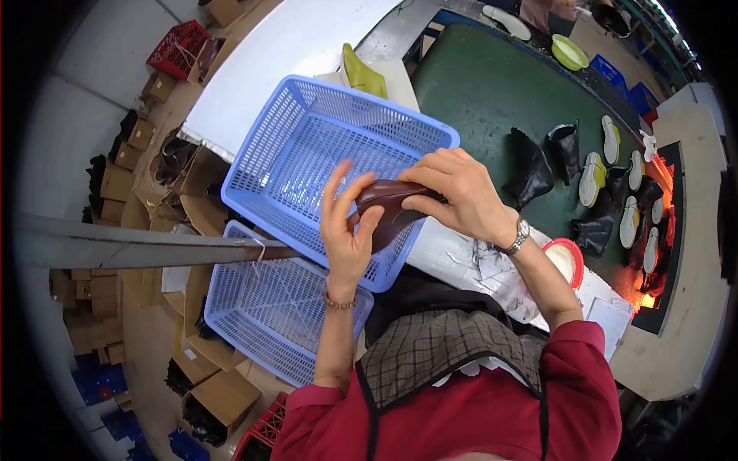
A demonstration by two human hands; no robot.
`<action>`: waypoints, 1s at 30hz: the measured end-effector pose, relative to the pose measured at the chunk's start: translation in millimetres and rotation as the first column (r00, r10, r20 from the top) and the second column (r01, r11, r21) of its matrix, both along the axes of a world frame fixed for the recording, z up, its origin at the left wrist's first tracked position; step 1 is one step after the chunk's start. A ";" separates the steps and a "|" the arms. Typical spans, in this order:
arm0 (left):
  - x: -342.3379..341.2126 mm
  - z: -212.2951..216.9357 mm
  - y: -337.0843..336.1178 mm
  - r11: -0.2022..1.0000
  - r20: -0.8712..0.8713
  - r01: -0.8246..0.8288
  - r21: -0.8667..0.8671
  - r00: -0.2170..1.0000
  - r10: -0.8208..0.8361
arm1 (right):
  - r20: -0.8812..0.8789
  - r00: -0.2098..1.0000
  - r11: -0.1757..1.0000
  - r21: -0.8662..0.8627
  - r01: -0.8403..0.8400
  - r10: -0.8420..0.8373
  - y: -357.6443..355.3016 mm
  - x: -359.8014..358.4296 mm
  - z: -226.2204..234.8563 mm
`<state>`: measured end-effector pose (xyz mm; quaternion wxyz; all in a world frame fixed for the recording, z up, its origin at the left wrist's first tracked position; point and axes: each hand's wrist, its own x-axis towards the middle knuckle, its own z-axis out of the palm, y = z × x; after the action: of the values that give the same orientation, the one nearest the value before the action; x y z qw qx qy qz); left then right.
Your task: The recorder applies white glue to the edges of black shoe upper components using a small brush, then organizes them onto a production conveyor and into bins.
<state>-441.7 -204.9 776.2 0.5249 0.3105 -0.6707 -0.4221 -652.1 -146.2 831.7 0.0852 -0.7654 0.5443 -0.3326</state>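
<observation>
A glossy dark brown leather boot (390,201) is held up in front of me, over the near right side of a blue plastic basket (244,165). My right hand (464,194) grips it from the right, fingers on top and thumb on the near side. On its left end my left hand (347,223) has the thumb and a finger around the leather, while other fingers stick up off it. The boot's lower part is partly hidden behind my hands. Just beyond the basket stands a yellow-green shoe last (363,73).
A second blue basket (288,315) sits below the first, with a metal bar (154,244) across it. On the right, a green conveyor belt (469,92) carries black boots (530,169) and pale soles (592,178) beside a glowing heater opening (667,180). A red-rimmed bowl (578,265) stands near my right forearm.
</observation>
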 end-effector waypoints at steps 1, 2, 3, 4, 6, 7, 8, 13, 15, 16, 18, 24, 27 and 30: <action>5.8 -5.3 -6.0 0.979 0.172 0.087 -0.184 0.984 -0.055 | 0.014 1.000 0.999 0.045 -0.028 0.028 -0.4 2.0 -2.7; 7.7 -9.0 -3.1 0.992 0.139 0.114 -0.051 0.985 -0.106 | 0.029 0.998 0.994 0.090 -0.056 0.054 -0.1 4.4 -5.8; 6.6 -11.2 -0.4 0.993 0.143 0.111 -0.043 0.984 -0.104 | 0.034 0.998 0.993 0.098 -0.060 0.057 -0.3 5.1 -10.6; 5.3 -13.3 2.7 0.994 0.132 0.101 0.030 0.986 -0.104 | 0.049 0.997 0.989 0.137 -0.061 0.054 -0.3 6.1 -16.6; 6.6 -18.8 2.1 0.995 0.139 0.095 0.028 0.985 -0.098 | 0.066 0.996 0.981 0.183 -0.065 0.054 0.2 9.5 -21.4; 10.0 -21.4 -1.0 0.995 0.140 0.091 0.034 0.986 -0.095 | 0.072 0.996 0.987 0.146 -0.071 0.061 0.0 12.7 -21.4; 14.4 -23.7 -4.7 0.988 0.173 0.120 0.101 0.975 -0.137 | 0.078 0.995 0.991 0.109 -0.077 0.068 -0.4 15.3 -21.9; 24.2 -55.3 -3.8 0.722 -0.299 0.448 0.527 0.893 -0.336 | 0.051 0.986 0.987 -0.030 -0.158 0.159 -0.8 28.1 -35.3; 20.7 -58.2 0.5 0.639 -0.374 0.460 0.616 0.885 -0.277 | 0.033 0.983 0.982 -0.059 -0.179 0.181 -1.2 27.4 -38.3; 19.3 -56.7 3.8 0.547 -0.440 0.479 0.686 0.872 -0.213 | -0.014 0.979 0.973 -0.111 -0.204 0.204 -4.1 22.3 -42.4; 24.7 -53.3 8.8 0.640 -0.329 0.416 0.646 0.909 -0.258 | -0.079 0.972 0.966 -0.118 -0.228 0.220 -2.3 14.6 -40.8; 27.0 -13.1 16.0 0.959 0.278 0.281 -0.040 0.925 -0.259 | 0.151 0.929 0.789 0.493 -0.366 0.337 0.3 0.1 -9.1; 26.5 -19.4 16.7 0.962 0.185 0.265 0.073 0.944 -0.274 | 0.203 0.906 0.753 0.505 -0.422 0.372 0.7 -2.4 -16.1; 37.8 -16.4 18.6 0.916 0.239 0.314 0.251 0.897 -0.373 | 0.212 0.933 0.761 0.540 -0.360 0.291 1.2 -6.5 -24.5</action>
<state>-403.8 -186.3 759.8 0.3057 0.2964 -0.7354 -0.5271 -658.6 -145.0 807.1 0.3978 -0.7667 0.4715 -0.1781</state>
